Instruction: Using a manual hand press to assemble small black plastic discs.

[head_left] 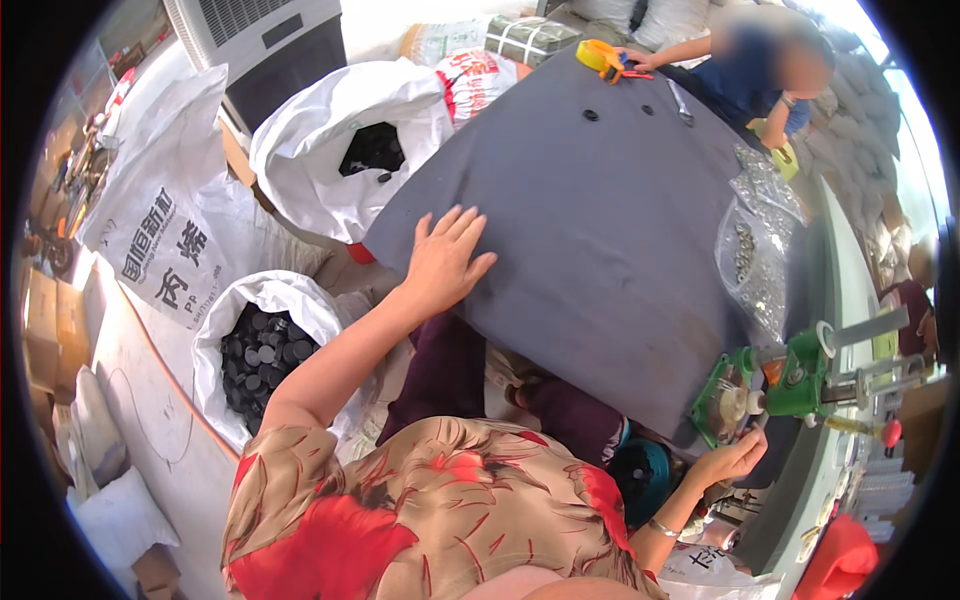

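Note:
My left hand (pixel 447 258) lies flat near the left edge of the dark grey tabletop (pixel 560 230), fingers spread, holding nothing. At the near right corner, my right hand (pixel 732 458) is beside the base of a green hand press (pixel 800 370) with metal rods. Its fingers are curled and pressed together; anything between them is too small to make out. Beyond the press lie clear plastic bags of small metal parts (pixel 757 255). Two small black round pieces, one a black disc (pixel 591 115), rest on the far part of the table.
An open white sack of black round caps (pixel 265 350) stands to my left; another white sack (pixel 320 110) with black pieces is behind it. Across the table a person (pixel 740 80) has a hand by a yellow and orange tool (pixel 600 58). A wrench (pixel 681 103) lies nearby.

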Available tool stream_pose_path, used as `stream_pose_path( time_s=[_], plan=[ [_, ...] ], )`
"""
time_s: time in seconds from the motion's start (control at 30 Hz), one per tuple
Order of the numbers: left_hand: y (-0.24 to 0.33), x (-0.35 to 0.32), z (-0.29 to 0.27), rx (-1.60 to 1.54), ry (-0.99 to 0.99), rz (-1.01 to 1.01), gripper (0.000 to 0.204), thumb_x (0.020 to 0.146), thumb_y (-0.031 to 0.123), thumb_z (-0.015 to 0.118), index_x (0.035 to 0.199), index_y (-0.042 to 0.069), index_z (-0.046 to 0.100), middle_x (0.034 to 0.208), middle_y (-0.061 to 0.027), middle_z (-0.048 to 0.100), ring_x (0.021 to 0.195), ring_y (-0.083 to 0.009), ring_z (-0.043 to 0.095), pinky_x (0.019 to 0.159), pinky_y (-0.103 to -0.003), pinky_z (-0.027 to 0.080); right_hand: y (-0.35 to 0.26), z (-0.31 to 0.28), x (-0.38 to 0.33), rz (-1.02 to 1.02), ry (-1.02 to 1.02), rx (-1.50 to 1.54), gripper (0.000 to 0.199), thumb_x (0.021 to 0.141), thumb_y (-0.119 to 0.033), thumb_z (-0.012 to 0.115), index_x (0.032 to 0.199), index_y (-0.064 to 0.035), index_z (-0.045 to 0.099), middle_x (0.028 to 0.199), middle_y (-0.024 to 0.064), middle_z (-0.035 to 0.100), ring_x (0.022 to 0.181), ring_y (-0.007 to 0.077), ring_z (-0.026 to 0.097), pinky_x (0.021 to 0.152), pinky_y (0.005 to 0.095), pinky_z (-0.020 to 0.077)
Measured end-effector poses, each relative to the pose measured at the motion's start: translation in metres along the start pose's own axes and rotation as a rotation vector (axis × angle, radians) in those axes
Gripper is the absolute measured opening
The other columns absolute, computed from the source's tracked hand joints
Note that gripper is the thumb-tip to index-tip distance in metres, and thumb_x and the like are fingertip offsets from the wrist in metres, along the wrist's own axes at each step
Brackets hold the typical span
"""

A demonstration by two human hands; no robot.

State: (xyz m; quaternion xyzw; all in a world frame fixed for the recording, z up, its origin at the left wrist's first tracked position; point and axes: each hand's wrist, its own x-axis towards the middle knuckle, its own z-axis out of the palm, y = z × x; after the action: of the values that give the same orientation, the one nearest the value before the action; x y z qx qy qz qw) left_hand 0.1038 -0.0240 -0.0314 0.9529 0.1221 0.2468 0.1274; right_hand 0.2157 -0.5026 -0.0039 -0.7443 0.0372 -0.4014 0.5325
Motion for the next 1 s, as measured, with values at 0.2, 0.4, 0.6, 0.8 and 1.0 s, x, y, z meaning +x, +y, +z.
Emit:
stream_pose_path(
  time_s=[0.2,0.4,0.6,0.8,1.0],
  plan=[
    [-0.018,0.017,0.008,0.016,-0.062,-0.040,0.056,0.086,0.036,0.059,0.129,0.002,0.048,0.136,-0.0166,0.046,0.129,-0.0368,0.036,0.106,-0.055,0.024,-0.091,0.151,-0.009,-0.464,-0.540,-0.043,0.017,0.087,0.000,0.052,0.102,0.0026,0.061,0.096,0.0106,0.061,0.087,0.0180,0.058,0.080,0.0284,0.0458],
    [-0.022,0.019,0.002,-0.031,-0.060,-0.049,0.052,0.081,0.030,0.065,0.122,0.002,0.053,0.133,-0.0165,0.048,0.128,-0.0368,0.038,0.106,-0.054,0.024,-0.099,0.393,0.004,-0.675,-0.879,0.003,0.026,0.087,-0.014,0.059,0.112,-0.0039,0.060,0.102,0.0136,0.062,0.088,0.0278,0.061,0.077,0.0336,0.0487],
    [-0.023,0.027,-0.003,-0.147,-0.076,-0.122,0.045,0.073,0.017,0.070,0.113,0.001,0.058,0.128,-0.0158,0.052,0.127,-0.0366,0.040,0.107,-0.053,0.024,-0.072,0.571,-0.024,-0.859,-0.910,-0.290,0.033,0.090,-0.026,0.055,0.119,-0.0118,0.059,0.114,0.0150,0.058,0.105,0.0343,0.055,0.089,0.0426,0.0463],
    [-0.024,0.029,-0.002,-0.144,-0.114,-0.125,0.045,0.070,0.015,0.072,0.112,0.003,0.060,0.127,-0.0147,0.054,0.127,-0.0359,0.041,0.107,-0.053,0.024,-0.043,0.564,-0.022,-0.943,-0.982,-0.380,0.020,0.085,-0.021,0.060,0.100,-0.0100,0.064,0.103,0.0133,0.059,0.098,0.0311,0.056,0.080,0.0412,0.0490],
    [-0.022,0.032,-0.003,-0.163,-0.114,-0.128,0.044,0.067,0.013,0.072,0.108,0.005,0.061,0.126,-0.0133,0.055,0.126,-0.0354,0.042,0.106,-0.054,0.024,-0.006,0.591,0.056,-0.863,-0.750,-0.460,0.027,0.083,-0.021,0.063,0.108,-0.0107,0.061,0.103,0.0148,0.059,0.099,0.0303,0.056,0.079,0.0420,0.0483]
  ],
)
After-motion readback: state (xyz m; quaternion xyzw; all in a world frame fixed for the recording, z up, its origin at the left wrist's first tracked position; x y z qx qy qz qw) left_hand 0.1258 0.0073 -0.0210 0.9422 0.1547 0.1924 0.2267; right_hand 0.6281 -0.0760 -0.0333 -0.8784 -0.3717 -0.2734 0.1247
